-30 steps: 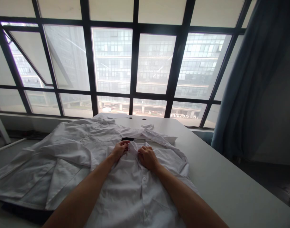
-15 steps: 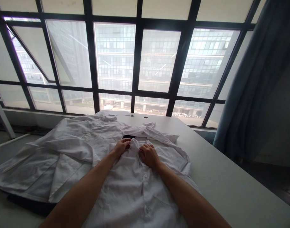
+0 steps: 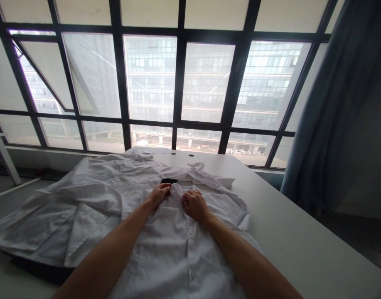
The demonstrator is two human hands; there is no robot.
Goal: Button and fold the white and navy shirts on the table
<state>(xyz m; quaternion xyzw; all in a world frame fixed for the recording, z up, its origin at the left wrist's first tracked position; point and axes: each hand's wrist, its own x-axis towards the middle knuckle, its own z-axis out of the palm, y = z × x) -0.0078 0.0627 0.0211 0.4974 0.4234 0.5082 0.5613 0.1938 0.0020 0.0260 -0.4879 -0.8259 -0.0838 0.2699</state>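
A white button-up shirt [image 3: 165, 245] lies front side up before me, its row of buttons running down the middle. Near its collar end, my left hand [image 3: 161, 194] pinches the fabric with bent fingers. Just to the right, my right hand [image 3: 195, 204] is closed on the same part of the shirt, close to the button strip. A small fold of cloth stands up between the two hands. The fingertips are partly hidden, so I cannot make out a button in them. Beyond the left hand shows a small black patch [image 3: 169, 180].
More white garments [image 3: 93, 187] are spread to the left, with something dark [image 3: 42, 270] under their near edge. Everything rests on a white table [image 3: 290, 241]. Large windows [image 3: 151, 79] stand behind it, and a blue-grey curtain [image 3: 327, 116] hangs at the right.
Both hands stay on the shirt in nearly the same place. The view has tilted slightly, so the windows sit a little lower.
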